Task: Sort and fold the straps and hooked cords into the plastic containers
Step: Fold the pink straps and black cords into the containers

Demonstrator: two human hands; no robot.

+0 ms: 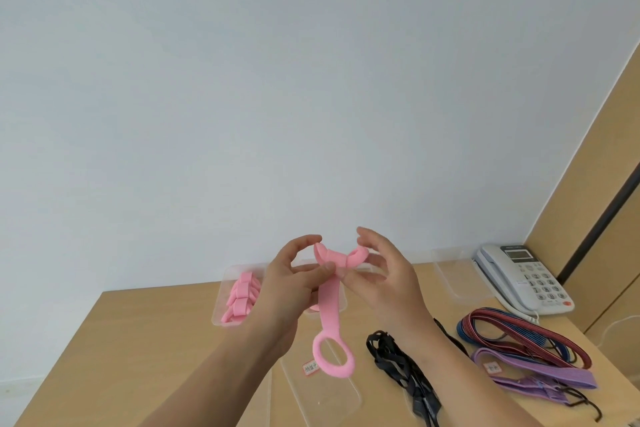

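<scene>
Pink strap [329, 291] is up in the air above the wooden table [145, 340], held between both hands right in the middle of the view. Left hand [294, 274] pinches it with thumb and curled fingers just below the top, where the band folds over into two small loops. Right hand [384, 274] comes in from the other side, fingertips closed on the same folded spot, its upper fingers curved over the right-hand loop. Below the pinch the strap hangs straight down and ends in an oval ring [333, 354], dangling free over a clear lid [322, 388] that lies flat at the near edge and carries a small label.

Behind the left hand, toward the far side, sits a clear plastic container [225, 302] with a row of folded pink straps [242, 298] already packed in its left part. Over on the far right stands a second clear container [457, 274], just beside a white desk telephone [523, 277].

On the table to the right of the hands lies a heap of black straps [398, 357], running toward the near edge. Further right, red and blue striped cords [519, 333] coil in long loops, and nearer still a purple strap [540, 374] lies across the surface, with a dark hook [588, 406] showing at its near end.
</scene>
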